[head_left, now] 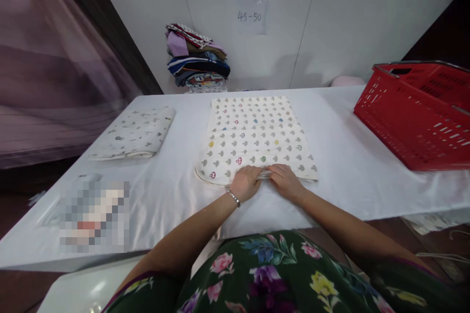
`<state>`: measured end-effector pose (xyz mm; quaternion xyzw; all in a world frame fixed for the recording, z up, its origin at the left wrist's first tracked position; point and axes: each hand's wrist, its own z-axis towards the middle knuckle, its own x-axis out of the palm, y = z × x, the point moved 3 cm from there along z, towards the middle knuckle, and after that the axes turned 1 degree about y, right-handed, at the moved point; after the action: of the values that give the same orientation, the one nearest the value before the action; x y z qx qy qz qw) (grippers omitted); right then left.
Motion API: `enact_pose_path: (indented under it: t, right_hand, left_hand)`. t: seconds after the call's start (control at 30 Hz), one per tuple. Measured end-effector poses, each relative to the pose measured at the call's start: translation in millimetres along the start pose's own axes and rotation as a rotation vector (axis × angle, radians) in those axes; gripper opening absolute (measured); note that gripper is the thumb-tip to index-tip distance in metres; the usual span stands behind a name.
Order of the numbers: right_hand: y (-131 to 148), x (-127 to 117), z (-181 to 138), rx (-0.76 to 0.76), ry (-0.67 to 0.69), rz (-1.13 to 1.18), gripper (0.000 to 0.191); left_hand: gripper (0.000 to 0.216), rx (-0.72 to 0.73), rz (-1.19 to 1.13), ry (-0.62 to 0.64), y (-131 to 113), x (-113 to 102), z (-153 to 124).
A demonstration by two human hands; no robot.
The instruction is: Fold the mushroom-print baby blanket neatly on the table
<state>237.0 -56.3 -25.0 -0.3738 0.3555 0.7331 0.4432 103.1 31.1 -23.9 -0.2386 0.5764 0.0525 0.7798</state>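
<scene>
A cream cloth with a print of small mushrooms, mostly grey with a few coloured ones, lies folded in layers in the middle of the white-covered table. My left hand grips its near edge, fingers curled over the layers and a bracelet at the wrist. Close beside it, my right hand pinches the same edge. Between the two hands the stacked layers bunch up slightly. The far part of the cloth lies flat, and its near left corner is rounded.
Another folded printed cloth lies on the left of the table. A pixelated, unreadable patch covers something at the front left. A red plastic basket stands at the right. Stacked folded clothes sit behind the table, by the wall.
</scene>
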Motion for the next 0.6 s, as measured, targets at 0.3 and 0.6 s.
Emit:
enact_pose_path:
  t: [0.3, 0.6]
  right_hand:
    - [-6, -14, -16, 0.14, -0.008, 0.038, 0.02]
    - [-48, -62, -110, 0.696, -0.201, -0.143, 0.039]
  left_hand:
    - [0.016, 0.01, 0.064, 0.061, -3, 0, 11]
    - [0.017, -0.053, -0.053, 0.106, 5, -3, 19]
